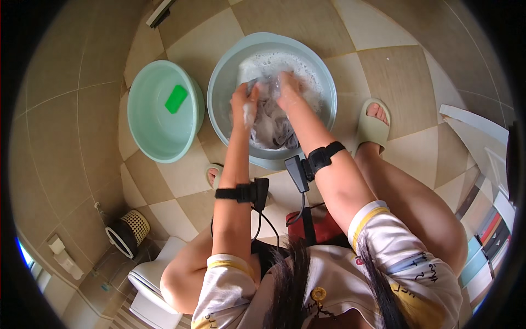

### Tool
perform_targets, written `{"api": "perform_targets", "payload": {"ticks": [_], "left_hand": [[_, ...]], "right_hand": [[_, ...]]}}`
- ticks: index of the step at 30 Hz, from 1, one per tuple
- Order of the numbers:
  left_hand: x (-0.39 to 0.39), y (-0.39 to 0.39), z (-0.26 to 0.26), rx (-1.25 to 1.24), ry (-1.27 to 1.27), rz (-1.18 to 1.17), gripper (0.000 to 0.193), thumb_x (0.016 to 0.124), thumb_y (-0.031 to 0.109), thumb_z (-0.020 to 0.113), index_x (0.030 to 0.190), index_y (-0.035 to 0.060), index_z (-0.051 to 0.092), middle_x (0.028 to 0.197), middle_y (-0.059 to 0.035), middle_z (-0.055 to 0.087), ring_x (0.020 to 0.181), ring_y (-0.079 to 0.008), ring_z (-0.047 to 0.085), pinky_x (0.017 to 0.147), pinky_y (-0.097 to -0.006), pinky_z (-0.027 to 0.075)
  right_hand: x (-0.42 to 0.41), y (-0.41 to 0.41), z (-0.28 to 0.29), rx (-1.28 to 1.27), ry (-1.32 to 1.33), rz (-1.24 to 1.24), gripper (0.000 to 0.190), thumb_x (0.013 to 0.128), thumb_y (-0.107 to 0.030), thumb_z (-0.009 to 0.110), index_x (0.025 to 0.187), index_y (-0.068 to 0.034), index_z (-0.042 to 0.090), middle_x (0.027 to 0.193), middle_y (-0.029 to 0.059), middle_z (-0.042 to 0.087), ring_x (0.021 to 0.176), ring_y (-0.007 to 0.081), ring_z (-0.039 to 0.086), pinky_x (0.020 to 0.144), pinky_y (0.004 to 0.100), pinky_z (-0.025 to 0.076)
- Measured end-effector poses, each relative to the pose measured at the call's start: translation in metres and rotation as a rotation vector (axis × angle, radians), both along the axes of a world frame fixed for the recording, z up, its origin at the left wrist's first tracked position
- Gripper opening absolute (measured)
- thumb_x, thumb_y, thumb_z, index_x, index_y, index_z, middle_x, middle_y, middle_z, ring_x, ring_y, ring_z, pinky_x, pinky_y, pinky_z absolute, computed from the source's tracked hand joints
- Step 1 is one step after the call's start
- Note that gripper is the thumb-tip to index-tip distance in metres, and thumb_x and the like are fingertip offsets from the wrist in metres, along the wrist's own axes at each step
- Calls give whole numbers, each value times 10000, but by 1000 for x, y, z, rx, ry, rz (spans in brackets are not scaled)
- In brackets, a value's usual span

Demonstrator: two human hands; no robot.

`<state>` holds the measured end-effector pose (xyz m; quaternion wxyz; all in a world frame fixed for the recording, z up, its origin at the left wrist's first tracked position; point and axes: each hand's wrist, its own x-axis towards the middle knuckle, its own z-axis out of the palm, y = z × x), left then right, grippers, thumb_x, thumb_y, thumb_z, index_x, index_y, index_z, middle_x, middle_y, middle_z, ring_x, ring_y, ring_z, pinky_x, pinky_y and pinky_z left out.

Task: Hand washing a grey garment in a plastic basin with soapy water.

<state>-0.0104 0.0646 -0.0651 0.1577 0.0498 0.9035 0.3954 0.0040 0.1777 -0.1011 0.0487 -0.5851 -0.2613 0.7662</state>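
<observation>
A large light-blue plastic basin [324,123] stands on the floor before me, with sudsy water and a wet grey cloth [269,119] in it. My left hand [243,103], with foam on its wrist, is at the cloth's left side; a bit of grey fabric shows at its fingers. On the right side of the suds is my right hand [288,88], its fingers bent and partly blurred by foam. Whether it grips fabric cannot be made out. Left of this basin, a mint-green basin [161,152] holds a bright green block [176,99], perhaps soap.
Both feet wear pale green slippers [372,130] on the checkered tile floor. A dark and cream wastebasket [133,230] and a white toilet [154,271] are at lower left. White shelving [476,127] is at the right. Cables hang from black straps on both forearms.
</observation>
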Motion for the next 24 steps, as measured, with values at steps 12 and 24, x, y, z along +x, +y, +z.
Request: {"api": "perform_targets", "payload": {"ticks": [12, 24], "left_hand": [[44, 66, 93, -333, 401, -261, 303, 802, 323, 590, 714, 33, 603, 648, -178, 602, 620, -367, 589, 582, -426, 467], [27, 52, 66, -399, 384, -97, 291, 802, 262, 552, 626, 37, 601, 597, -194, 572, 548, -367, 570, 521, -412, 449]], "right_hand": [[8, 7, 26, -751, 906, 190, 373, 847, -513, 522, 855, -140, 541, 828, 48, 575, 773, 193, 558, 630, 333, 450], [25, -14, 60, -609, 674, 190, 381, 908, -494, 413, 708, -179, 492, 581, -28, 466, 519, 118, 456, 507, 287, 395]]}}
